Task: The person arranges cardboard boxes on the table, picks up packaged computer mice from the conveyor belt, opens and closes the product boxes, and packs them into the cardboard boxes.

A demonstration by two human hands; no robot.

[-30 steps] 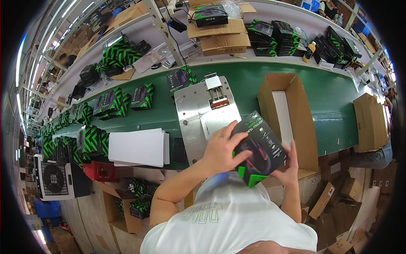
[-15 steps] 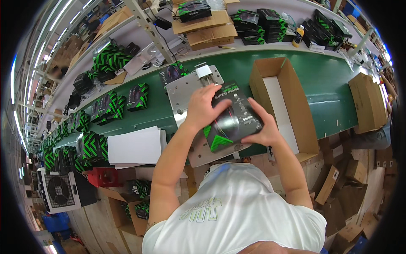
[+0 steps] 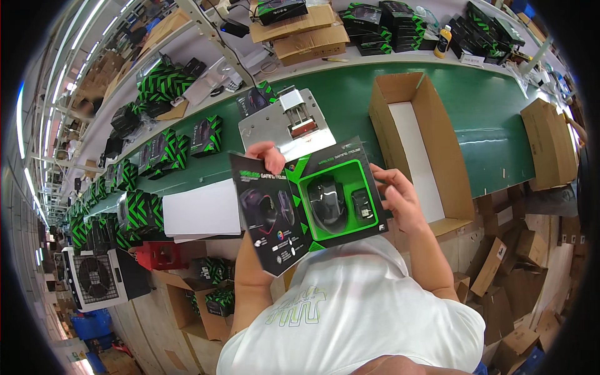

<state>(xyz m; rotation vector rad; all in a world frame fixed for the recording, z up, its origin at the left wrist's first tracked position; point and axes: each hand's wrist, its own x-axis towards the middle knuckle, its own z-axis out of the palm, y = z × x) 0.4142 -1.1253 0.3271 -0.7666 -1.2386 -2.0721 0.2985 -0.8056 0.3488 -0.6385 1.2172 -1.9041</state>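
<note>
The left hand (image 3: 267,157) grips a black box (image 3: 350,181) by its flap (image 3: 269,219), already open; the right hand (image 3: 401,199) holds its side; the mouse (image 3: 328,205) sits inside, unremoved.

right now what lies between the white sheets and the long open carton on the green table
In the head view, the opened mouse box, held by the left hand and right hand, with the metal fixture beyond it.

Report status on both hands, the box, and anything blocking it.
Left hand gripping open flap; right hand holding box at right edge. Black mouse showing in green-framed window; neither hand covering it.
</note>
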